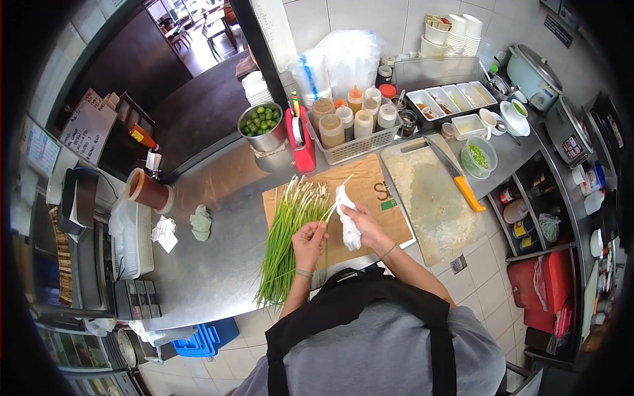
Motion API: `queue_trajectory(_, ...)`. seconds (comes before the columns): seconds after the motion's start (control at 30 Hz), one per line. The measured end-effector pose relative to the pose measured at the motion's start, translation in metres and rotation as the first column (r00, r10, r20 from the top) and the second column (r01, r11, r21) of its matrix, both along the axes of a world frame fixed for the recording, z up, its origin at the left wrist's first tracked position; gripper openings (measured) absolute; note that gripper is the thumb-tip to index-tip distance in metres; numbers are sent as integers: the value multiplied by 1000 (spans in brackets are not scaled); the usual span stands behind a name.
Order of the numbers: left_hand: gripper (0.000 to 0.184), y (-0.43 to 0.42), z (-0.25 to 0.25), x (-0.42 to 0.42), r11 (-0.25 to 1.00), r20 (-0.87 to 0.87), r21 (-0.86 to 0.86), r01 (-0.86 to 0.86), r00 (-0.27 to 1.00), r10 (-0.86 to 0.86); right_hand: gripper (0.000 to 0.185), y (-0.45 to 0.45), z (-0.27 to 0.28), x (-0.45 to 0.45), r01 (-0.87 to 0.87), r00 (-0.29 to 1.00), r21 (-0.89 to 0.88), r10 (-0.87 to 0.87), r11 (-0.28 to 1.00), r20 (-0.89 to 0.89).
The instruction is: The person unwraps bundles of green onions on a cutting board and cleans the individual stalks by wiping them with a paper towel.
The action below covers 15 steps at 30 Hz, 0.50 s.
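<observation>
A thick bunch of spring onions (pixel 281 241) lies on brown paper (pixel 370 173), white root ends pointing away from me. My left hand (pixel 310 245), over the bunch's right edge, is closed in a pinch on a thin spring onion (pixel 329 212) whose pale end reaches toward the other hand. In my right hand (pixel 364 226) is a crumpled white cloth or paper towel (pixel 348 223), gripped beside the stalk's pale end. Whether the towel touches the stalk is unclear. The left fingertips are partly hidden.
A cutting board (pixel 429 198) with an orange-handled knife (pixel 467 191) lies to the right. Behind stand a basket of sauce bottles (pixel 360 150), a red tape dispenser (pixel 302 142) and a bowl of green limes (pixel 264 137). A crumpled green cloth (pixel 201 223) rests on the left.
</observation>
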State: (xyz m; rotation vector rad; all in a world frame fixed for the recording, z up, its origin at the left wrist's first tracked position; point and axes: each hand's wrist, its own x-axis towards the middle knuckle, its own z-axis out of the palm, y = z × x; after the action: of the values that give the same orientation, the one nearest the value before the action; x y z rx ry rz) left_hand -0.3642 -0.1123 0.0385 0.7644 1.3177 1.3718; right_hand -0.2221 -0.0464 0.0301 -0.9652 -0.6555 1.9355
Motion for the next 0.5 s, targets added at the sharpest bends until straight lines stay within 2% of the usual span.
queue_trajectory(0.07, 13, 0, -1, -1, 1000, 7, -8, -9, 1000, 9, 15, 7, 1, 6, 42, 999, -12, -42, 999, -9)
queue_trajectory(0.13, 12, -1, 0, -5, 999, 151, -35, 18, 988, -13, 14, 14, 6, 12, 102, 995, 12, -102, 995, 14)
queue_trajectory(0.17, 12, -1, 0, -6, 998, 223, -46, 34, 975, -23, 15, 16, 9, 15, 79, 997, 52, -79, 996, 6)
queue_trajectory(0.27, 11, 1, -3, -6, 996, 240, -78, 33, 971, -14, 16, 14, 20, 16, -10, 998, 86, 5, 996, 55)
queue_trajectory(0.5, 11, 0, -3, 1, 1000, 39, -15, 21, 999, -20, 13, 17, 11, 9, 57, 998, 12, -58, 998, 26)
